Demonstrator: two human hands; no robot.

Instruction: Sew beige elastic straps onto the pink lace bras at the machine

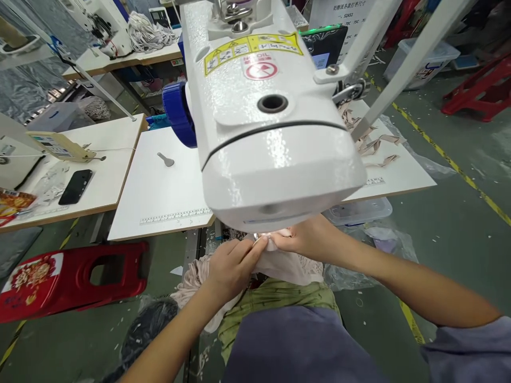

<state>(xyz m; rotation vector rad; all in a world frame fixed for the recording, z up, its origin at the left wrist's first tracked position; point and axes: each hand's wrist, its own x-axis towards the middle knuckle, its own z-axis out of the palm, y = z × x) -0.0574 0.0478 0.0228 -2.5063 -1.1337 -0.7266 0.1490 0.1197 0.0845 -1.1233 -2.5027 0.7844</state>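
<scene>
A large white sewing machine head (279, 165) fills the upper middle, with a blue handwheel on its left side. Just under its front edge, my left hand (235, 263) pinches pale pink fabric (283, 266) between closed fingers. My right hand (305, 239) holds the same fabric from the right, its thumb close to the left fingertips. The cloth hangs down over my lap. Part of the right fingers and the needle area are hidden beneath the machine head.
Left of the machine, a white tabletop (159, 186) bears a small grey tool (165, 159) and a printed ruler. Beige strips (379, 143) lie on the right side. A black phone (75, 186) rests on the neighbouring table. A red stool (120, 276) stands lower left.
</scene>
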